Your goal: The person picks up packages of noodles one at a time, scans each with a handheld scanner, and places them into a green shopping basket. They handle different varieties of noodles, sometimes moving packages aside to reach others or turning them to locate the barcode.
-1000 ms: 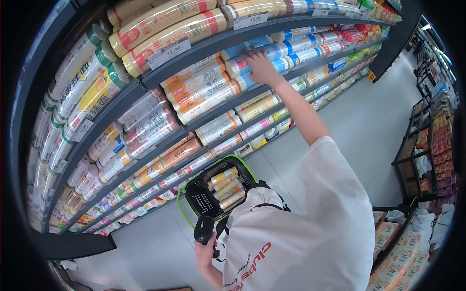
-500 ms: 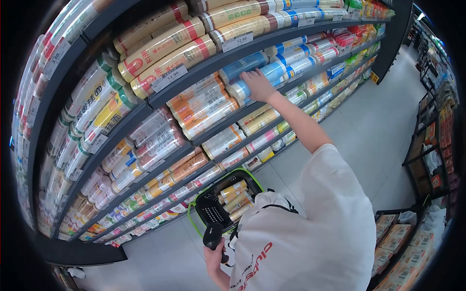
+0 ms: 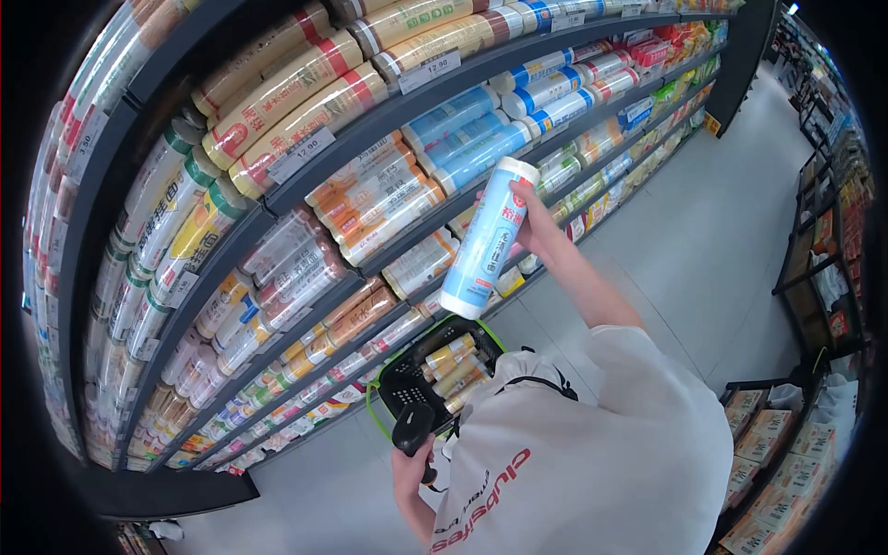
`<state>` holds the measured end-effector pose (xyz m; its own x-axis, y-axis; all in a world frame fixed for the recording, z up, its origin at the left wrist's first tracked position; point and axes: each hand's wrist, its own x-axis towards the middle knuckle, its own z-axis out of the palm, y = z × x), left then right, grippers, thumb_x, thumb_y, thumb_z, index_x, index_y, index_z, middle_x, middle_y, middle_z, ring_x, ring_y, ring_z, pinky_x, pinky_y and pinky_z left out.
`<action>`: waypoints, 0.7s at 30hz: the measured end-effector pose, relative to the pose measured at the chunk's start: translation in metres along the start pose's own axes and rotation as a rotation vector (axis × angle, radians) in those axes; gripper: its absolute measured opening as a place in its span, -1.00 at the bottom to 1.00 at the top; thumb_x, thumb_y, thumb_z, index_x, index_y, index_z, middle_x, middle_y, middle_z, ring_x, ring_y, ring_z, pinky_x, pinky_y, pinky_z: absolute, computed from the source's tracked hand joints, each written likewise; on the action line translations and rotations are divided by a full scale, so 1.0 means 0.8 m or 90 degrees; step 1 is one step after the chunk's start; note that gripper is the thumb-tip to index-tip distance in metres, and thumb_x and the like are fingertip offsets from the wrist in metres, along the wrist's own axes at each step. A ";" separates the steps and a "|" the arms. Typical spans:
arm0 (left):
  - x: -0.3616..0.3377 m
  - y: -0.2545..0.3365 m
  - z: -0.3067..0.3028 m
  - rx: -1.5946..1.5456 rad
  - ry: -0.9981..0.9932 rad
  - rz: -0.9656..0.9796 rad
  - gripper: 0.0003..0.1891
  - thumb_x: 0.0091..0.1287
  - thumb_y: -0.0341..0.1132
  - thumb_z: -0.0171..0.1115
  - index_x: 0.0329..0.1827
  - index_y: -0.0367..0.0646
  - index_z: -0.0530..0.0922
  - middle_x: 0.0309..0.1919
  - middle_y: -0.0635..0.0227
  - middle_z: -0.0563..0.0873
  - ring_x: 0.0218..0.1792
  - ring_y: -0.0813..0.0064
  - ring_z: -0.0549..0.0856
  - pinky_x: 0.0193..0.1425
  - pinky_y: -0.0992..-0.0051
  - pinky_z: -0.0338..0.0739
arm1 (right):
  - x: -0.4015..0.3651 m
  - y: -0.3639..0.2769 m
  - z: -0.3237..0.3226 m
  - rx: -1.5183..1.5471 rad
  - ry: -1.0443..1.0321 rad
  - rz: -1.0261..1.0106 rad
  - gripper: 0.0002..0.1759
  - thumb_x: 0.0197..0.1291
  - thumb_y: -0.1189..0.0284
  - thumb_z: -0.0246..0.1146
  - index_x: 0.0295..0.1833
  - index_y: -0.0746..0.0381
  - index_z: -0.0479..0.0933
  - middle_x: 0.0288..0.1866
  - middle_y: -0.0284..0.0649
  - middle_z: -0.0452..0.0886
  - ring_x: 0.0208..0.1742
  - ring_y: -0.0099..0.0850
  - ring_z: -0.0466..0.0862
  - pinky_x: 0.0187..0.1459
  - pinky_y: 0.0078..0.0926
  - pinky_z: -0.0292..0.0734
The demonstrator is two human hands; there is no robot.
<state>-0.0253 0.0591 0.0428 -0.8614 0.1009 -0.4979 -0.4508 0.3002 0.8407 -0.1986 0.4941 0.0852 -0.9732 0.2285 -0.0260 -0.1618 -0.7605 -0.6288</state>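
Head: left hand (image 3: 411, 469) grips scanner (image 3: 413, 428); right hand (image 3: 531, 222), package (image 3: 487, 242).

Packages (image 3: 455, 372) in the basket (image 3: 403, 381)

Cylindrical package (image 3: 490, 242): light blue and white, red and blue print; held tilted in the right grip (image 3: 529, 220), top leaning right, before the shelf (image 3: 407, 242). Handheld scanner (image 3: 413, 428): black, in the left grip (image 3: 413, 465), head raised. Basket (image 3: 401, 383): black, perforated, green-rimmed, holding several packaged rolls (image 3: 455, 372), left of the floor's open aisle.
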 end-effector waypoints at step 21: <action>-0.039 0.021 0.029 -0.020 -0.018 -0.018 -0.76 0.22 -0.36 0.49 -0.10 -0.23 0.69 -0.41 0.56 0.69 -0.40 0.76 0.51 -0.31 0.61 0.44 | -0.056 0.283 0.053 0.250 -0.289 0.576 -0.10 0.32 -0.29 0.01 0.32 0.37 0.40 -0.10 0.02 0.66 -0.19 -0.21 0.76 -0.13 -0.19 0.74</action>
<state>-0.0003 0.0829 0.0676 -0.8412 0.1203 -0.5272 -0.4824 0.2734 0.8322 -0.1983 0.2861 -0.0232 -0.7147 -0.6993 -0.0152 0.6836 -0.6937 -0.2268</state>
